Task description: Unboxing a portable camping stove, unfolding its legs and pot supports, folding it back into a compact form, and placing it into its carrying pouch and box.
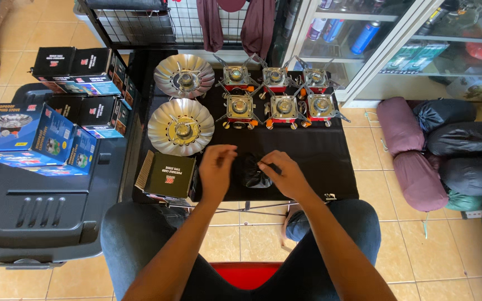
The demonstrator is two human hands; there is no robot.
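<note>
An open black carton (169, 175) with a small red mark on its face lies at the near left corner of the black table (330, 161), its corrugated flap turned up on the left side. To the left, on a dark plastic bin (34, 212), sit two blue boxes (32, 136) picturing a stove, stacked one on the other, and behind them four black boxes with blue sides (85, 69), two above two. On the table stand two round silver windshield burners (182, 125) (one behind the other) and six small square stoves (277, 92) with red bases, in two rows of three. At the near edge, a small black pouch (252, 173) lies between both hands: the left hand (216, 170) has its fingers curled down at the pouch's left side, while the right hand (285, 173) pinches the pouch's top edge with fingertips closed on the fabric
</note>
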